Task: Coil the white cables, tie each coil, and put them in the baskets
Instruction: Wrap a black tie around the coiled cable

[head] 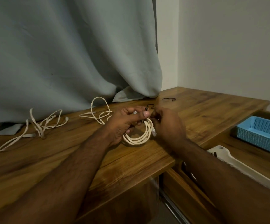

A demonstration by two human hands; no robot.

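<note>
Currently my left hand [124, 122] pinches the coiled white cable [139, 135] just above the tabletop [66, 159]; my right hand [166, 125] is closed on a black tie [146, 109] at the coil's top. Two loose cables [39, 125] lie left of my hands; blue basket [260, 133] well to the right.

Blue basket [260, 135] cut by right edge; right hand [168, 123] hides tie.

A room of a home is shown. A wooden counter [195, 113] is set into the corner of plain white walls [228, 46], a long grey-green curtain [66, 54] is draped onto it, and a blue plastic basket [260, 133] is kept on a lower shelf.
</note>
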